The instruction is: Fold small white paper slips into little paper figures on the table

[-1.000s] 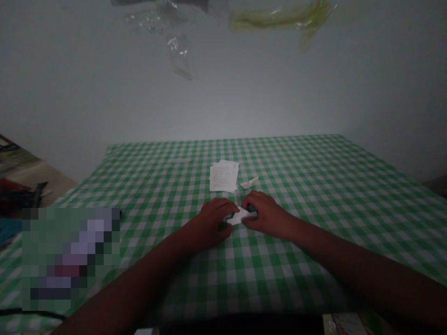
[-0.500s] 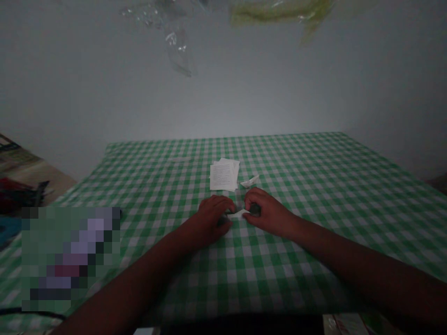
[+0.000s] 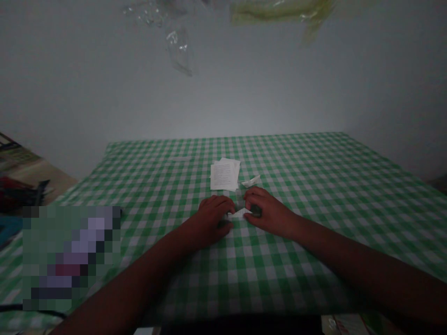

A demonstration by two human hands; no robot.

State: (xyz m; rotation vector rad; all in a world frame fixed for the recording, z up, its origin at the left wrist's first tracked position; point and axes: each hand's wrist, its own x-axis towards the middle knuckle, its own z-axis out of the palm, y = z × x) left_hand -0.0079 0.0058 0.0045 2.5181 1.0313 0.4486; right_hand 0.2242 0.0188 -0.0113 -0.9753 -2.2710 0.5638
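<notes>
White paper (image 3: 240,213) lies between left hand (image 3: 213,218) and right hand (image 3: 268,211), both curled; grip unclear.

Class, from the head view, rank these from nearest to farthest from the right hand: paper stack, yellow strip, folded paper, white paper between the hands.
1. White paper: right at the right hand, on its left.
2. Folded paper: just beyond it.
3. Paper stack: beyond, farther left.
4. Yellow strip: high on the wall.

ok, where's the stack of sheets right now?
In the head view, the stack of sheets lies near mid-table on the checked tablecloth, just beyond the left hand and left of the small folded paper.
</notes>
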